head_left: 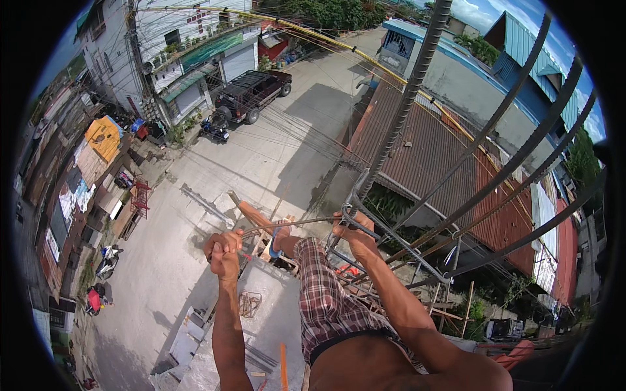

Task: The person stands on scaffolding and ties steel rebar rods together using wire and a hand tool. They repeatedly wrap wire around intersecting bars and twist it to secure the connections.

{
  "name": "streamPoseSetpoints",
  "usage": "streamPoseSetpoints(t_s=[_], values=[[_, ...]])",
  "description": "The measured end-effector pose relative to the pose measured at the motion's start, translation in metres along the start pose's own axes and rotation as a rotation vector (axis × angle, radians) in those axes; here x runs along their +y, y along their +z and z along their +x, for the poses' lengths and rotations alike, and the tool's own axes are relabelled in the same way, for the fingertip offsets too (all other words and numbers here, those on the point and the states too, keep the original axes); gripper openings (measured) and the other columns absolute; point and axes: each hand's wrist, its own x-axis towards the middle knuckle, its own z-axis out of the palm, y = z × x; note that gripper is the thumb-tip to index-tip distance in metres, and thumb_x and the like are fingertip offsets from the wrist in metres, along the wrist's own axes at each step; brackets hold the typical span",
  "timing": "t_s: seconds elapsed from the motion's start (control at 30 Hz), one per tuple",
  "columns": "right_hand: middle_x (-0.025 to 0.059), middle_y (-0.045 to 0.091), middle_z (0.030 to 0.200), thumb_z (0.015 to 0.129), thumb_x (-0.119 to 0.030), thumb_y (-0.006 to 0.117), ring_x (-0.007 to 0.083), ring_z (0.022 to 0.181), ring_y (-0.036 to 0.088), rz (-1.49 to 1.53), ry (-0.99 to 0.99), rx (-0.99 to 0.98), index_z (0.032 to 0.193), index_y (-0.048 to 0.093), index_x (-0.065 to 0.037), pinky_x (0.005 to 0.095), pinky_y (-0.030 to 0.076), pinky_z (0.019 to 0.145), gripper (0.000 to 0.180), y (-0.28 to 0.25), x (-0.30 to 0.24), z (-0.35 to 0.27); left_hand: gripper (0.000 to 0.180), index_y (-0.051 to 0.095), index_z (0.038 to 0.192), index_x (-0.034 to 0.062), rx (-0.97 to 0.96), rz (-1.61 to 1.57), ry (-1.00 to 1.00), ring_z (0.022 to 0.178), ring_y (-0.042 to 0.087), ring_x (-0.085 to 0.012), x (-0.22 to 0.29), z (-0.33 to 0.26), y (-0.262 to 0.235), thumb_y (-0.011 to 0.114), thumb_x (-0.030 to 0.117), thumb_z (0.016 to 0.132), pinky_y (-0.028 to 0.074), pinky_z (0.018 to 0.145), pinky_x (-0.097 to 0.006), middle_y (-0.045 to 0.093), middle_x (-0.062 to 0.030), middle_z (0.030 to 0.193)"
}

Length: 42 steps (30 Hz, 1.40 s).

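My left hand [223,254] is closed in a fist around one end of a thin brown rod or wire [287,224]. It stretches across to my right hand [356,233], whose fingers are wrapped round at a corner of a steel rebar stirrup [401,242]. Beside those fingers a thick ribbed rebar [407,98] rises upright through the stirrup's corner. Whether the right hand grips the rod's end, tie wire or the stirrup itself is hidden by its fingers.
Several more rebars [521,146] bend upward on the right. My sandalled foot [280,240] stands high on wooden boards above a concrete slab [267,287] with a wire coil [249,304]. Far below lies a street with a dark parked vehicle [251,96]. A rusty roof [437,163] is alongside.
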Motion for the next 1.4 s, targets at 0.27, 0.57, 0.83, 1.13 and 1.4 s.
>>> streamPoseSetpoints(t_s=[0.27, 0.57, 0.83, 1.13, 1.4], values=[[0.0018, 0.065, 0.088, 0.07, -0.015, 0.083, 0.0128, 0.082, 0.059, -0.166, 0.09, 0.094, 0.098, 0.067, -0.006, 0.0302, 0.049, 0.077, 0.034, 0.006, -0.013, -0.01, 0.029, 0.037, 0.064, 0.0134, 0.347, -0.403, -0.671, 0.056, 0.041, -0.0199, -0.082, 0.013, -0.036, 0.051, 0.026, 0.086, 0.042, 0.079, -0.042, 0.037, -0.0028, 0.053], [0.0024, 0.062, 0.089, 0.069, -0.025, 0.085, 0.0129, 0.083, 0.057, 0.061, 0.056, -0.115, 0.099, 0.061, -0.007, 0.0307, 0.046, 0.075, 0.043, 0.0, -0.016, -0.018, 0.027, 0.044, 0.066, 0.0099, 0.41, -0.159, -0.789, 0.066, 0.051, -0.0233, 0.072, -0.058, 0.036, 0.053, 0.021, 0.089, 0.044, 0.085, -0.045, 0.043, -0.0052, 0.058], [0.0025, 0.061, 0.082, 0.071, -0.022, 0.083, 0.0133, 0.079, 0.056, -0.089, -0.008, 0.006, 0.086, 0.064, -0.005, 0.0298, 0.045, 0.073, 0.03, 0.009, -0.01, -0.018, 0.036, 0.043, 0.051, 0.0023, -0.114, 0.312, -0.018, 0.047, 0.043, -0.0177, 0.103, -0.084, 0.079, 0.06, 0.018, 0.078, 0.049, 0.056, -0.039, 0.046, -0.0077, 0.054], [0.0035, 0.062, 0.089, 0.073, -0.027, 0.082, 0.0122, 0.086, 0.056, -0.07, -0.038, -0.113, 0.093, 0.065, -0.004, 0.0298, 0.046, 0.076, 0.035, 0.007, -0.021, -0.016, 0.035, 0.036, 0.058, 0.0042, -0.207, 0.425, 0.117, 0.041, 0.041, -0.0173, 0.093, -0.128, 0.08, 0.063, 0.007, 0.081, 0.041, 0.043, -0.03, 0.036, -0.0042, 0.05], [0.008, 0.066, 0.094, 0.074, -0.033, 0.082, 0.0159, 0.084, 0.061, -0.173, 0.026, -0.075, 0.103, 0.065, -0.002, 0.0326, 0.05, 0.076, 0.046, 0.004, -0.015, -0.013, 0.035, 0.038, 0.056, 0.0067, -0.656, 0.468, 0.157, 0.047, 0.047, -0.0209, 0.116, -0.091, 0.094, 0.068, 0.003, 0.073, 0.046, 0.046, -0.033, 0.041, -0.0033, 0.055]])
